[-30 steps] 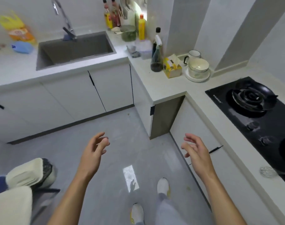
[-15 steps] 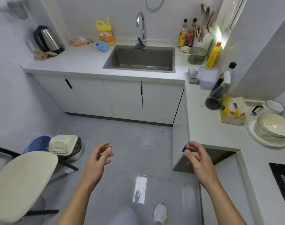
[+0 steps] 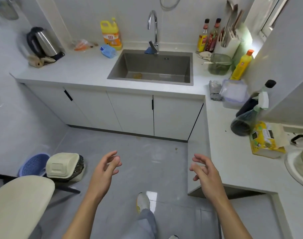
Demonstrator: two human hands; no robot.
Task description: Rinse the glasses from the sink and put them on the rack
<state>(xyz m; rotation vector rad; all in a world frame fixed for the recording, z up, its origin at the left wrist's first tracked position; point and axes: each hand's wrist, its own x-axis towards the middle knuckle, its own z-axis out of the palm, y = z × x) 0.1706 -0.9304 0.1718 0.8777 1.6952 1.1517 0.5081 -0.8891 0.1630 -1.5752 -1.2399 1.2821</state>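
A grey steel sink [image 3: 190,69] is set in the white counter ahead, under a curved chrome faucet [image 3: 152,30]. At its bottom I see an amber glass [image 3: 137,75] and a faint clear glass [image 3: 163,76], both partly hidden by the front wall. My left hand [image 3: 105,171] and my right hand [image 3: 205,171] hover over the floor well short of the cabinets, fingers loosely curled, holding nothing. No rack is in view that I can make out.
A kettle [image 3: 44,42] and yellow detergent jug [image 3: 111,34] stand left of the sink. Sauce bottles [image 3: 208,34], a utensil holder and a green basket [image 3: 218,63] stand right. The side counter [image 3: 233,152] runs along my right. A chair [image 3: 18,204] and bins [image 3: 64,167] sit left.
My view has swung left from the stove corner to face the sink and has come closer to it. Both hands stay raised and empty.
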